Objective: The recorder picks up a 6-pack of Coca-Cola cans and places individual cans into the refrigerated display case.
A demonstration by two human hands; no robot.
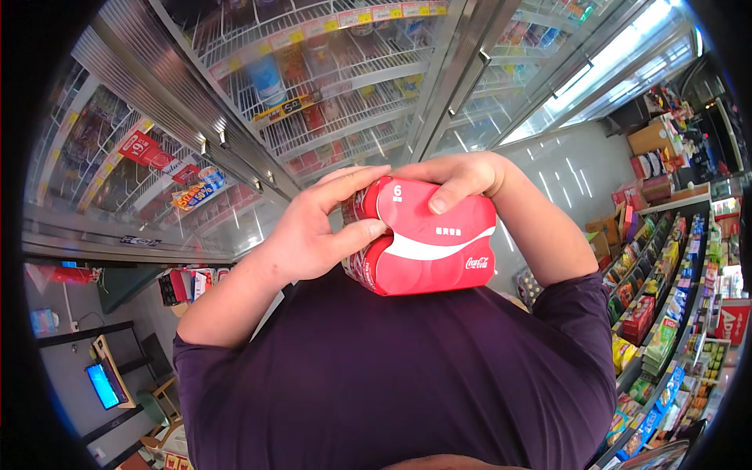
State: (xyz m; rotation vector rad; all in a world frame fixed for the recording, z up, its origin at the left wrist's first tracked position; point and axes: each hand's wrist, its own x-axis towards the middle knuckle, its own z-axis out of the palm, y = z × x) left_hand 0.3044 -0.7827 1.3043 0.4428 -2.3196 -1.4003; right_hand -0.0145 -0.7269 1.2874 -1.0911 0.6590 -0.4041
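A red Coca-Cola multipack of cans in a printed carton (435, 235) is held close to the chest, its broad printed face towards the camera. On its left end, where can sides show, my left hand (317, 226) grips with the thumb over the near edge and the fingers along the far corner. My right hand (467, 179) lies over the far right part of the carton, thumb pressed on the printed face, fingers along the far edge and partly hidden.
Glass-door coolers with wire shelves (352, 82) and metal door frames (470, 70) stand before me. Right are curved racks of packaged snacks (652, 311) and stacked boxes (652, 141). At lower left are a lit screen (103, 386) and a chair (155, 411).
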